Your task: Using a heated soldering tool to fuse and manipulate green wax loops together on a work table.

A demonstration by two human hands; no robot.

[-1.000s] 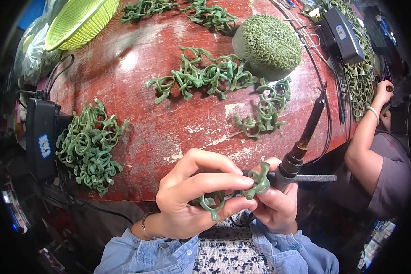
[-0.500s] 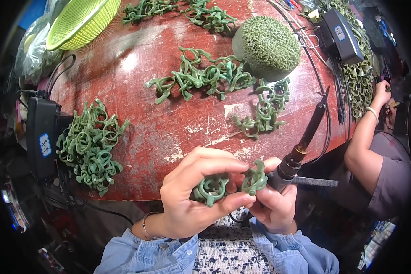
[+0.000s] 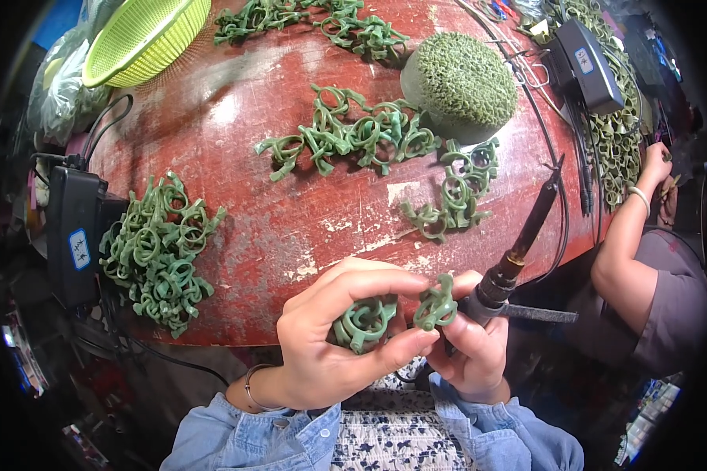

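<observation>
My left hand [image 3: 322, 337] is closed around several green wax rings. One green wax ring [image 3: 364, 323] lies in the curl of its fingers, and a second wax ring [image 3: 435, 304] sits upright between my hands at the fingertips. My right hand [image 3: 475, 353] touches that second ring with its thumb and finger. It also grips a soldering iron [image 3: 499, 284] with a black handle, whose thin dark tip points up and away over the table. A flat grey strip [image 3: 540, 313], perhaps a file, sticks out to the right from the same hand.
Piles of green rings lie at the left [image 3: 161, 251], in the middle [image 3: 353, 129] and near right [image 3: 456, 192] of the red table [image 3: 267, 212]. Behind stand a green-topped round block [image 3: 467, 82] and a lime basket [image 3: 145, 39]. Black boxes [image 3: 75, 235] flank them; a co-worker's arm [image 3: 632, 220] is right.
The ring at the fingertips has turned slightly. Both hands stay almost in place, and the view has shifted a little.
</observation>
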